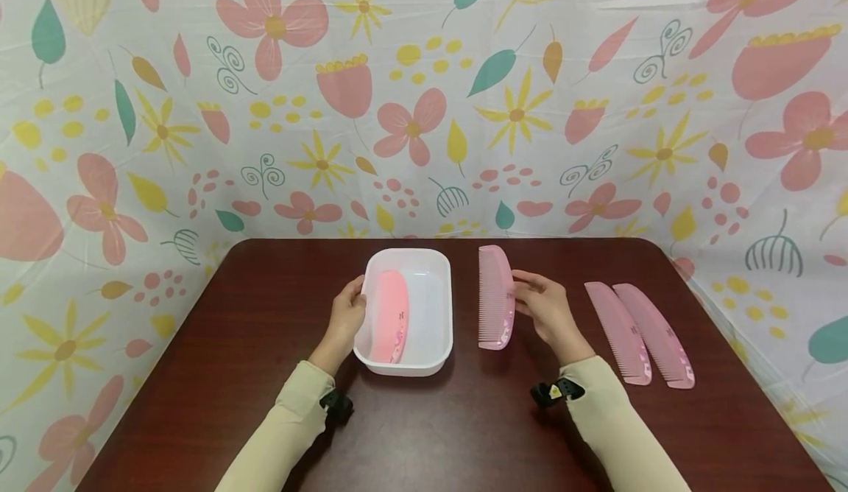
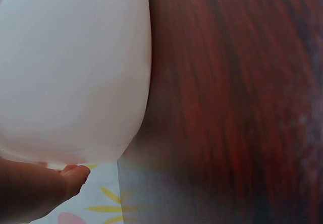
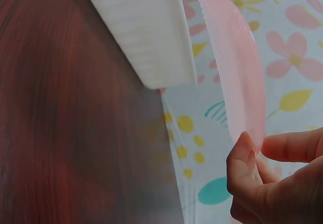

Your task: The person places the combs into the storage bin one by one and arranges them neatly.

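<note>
A pink comb [image 1: 497,297] is pinched along its curved spine between the thumb and fingers of my right hand [image 1: 545,308]. It is held up off the table, teeth facing left, as the right wrist view also shows. My left hand [image 1: 344,319] grips the left side of a white plastic box [image 1: 429,363], with fingertips at its edge in the left wrist view. Another pink comb [image 1: 392,315] lies inside the box, toward its left wall, its printed end nearest me. The held comb is just right of the box.
Two more pink combs [image 1: 619,334] [image 1: 656,336] lie side by side on the dark wooden table [image 1: 424,433], right of my right hand. A flower-patterned cloth [image 1: 411,183] hangs behind the table's far edge and along its sides.
</note>
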The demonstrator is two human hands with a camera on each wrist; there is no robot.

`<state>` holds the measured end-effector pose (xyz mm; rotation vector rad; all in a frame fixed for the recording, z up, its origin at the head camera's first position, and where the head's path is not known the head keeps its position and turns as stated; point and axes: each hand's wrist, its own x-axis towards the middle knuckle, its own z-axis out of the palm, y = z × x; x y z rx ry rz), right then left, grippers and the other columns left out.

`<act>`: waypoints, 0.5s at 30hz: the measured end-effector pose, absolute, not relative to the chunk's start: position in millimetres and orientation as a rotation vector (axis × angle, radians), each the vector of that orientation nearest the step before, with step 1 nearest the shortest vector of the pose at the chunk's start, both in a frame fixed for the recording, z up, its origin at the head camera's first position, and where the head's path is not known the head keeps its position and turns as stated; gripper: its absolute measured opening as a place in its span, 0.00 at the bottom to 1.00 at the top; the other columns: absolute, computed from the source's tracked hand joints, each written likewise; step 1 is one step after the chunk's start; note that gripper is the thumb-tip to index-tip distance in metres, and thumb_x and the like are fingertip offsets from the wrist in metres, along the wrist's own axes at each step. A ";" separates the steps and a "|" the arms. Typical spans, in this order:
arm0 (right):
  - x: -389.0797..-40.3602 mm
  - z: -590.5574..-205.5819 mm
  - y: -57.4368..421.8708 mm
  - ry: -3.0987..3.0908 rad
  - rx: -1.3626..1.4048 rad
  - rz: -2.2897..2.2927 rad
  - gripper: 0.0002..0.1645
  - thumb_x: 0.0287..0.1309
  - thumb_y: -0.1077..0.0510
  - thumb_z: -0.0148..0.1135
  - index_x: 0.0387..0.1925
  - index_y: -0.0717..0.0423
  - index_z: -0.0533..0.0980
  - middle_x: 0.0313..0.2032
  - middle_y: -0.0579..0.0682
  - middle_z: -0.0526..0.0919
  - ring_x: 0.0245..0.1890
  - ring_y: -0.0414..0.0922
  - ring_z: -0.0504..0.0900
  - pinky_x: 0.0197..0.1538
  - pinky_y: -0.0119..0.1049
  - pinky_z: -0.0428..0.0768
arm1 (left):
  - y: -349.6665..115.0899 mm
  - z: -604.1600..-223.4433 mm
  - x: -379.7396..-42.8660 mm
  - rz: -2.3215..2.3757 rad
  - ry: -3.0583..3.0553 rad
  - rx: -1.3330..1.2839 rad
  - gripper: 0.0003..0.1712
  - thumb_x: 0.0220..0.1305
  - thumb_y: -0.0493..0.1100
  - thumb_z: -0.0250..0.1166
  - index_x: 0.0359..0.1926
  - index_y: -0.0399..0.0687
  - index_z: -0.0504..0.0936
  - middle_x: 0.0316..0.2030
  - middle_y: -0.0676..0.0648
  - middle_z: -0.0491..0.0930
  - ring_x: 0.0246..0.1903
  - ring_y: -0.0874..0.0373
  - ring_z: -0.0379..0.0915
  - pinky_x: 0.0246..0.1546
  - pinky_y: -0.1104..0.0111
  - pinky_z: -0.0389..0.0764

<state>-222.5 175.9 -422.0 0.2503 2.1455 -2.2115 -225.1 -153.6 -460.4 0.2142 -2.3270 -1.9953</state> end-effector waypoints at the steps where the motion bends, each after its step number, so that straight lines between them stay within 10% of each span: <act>1: -222.8 -421.4 174.1 2.144 0.250 -2.207 0.27 0.62 0.71 0.55 0.63 0.71 0.66 0.40 0.52 0.80 0.34 0.36 0.80 0.39 0.29 0.82 | -153.5 -460.6 -225.1 -1.994 -2.329 0.213 0.26 0.71 0.30 0.45 0.69 0.35 0.62 0.64 0.33 0.65 0.62 0.42 0.63 0.64 0.53 0.65; 15: -226.8 -415.3 143.2 2.086 0.208 -2.254 0.25 0.60 0.72 0.57 0.60 0.72 0.69 0.39 0.54 0.81 0.33 0.37 0.81 0.39 0.32 0.83 | -153.9 -459.7 -223.9 -2.003 -2.334 0.197 0.27 0.71 0.30 0.45 0.69 0.35 0.61 0.66 0.33 0.64 0.64 0.42 0.61 0.64 0.53 0.65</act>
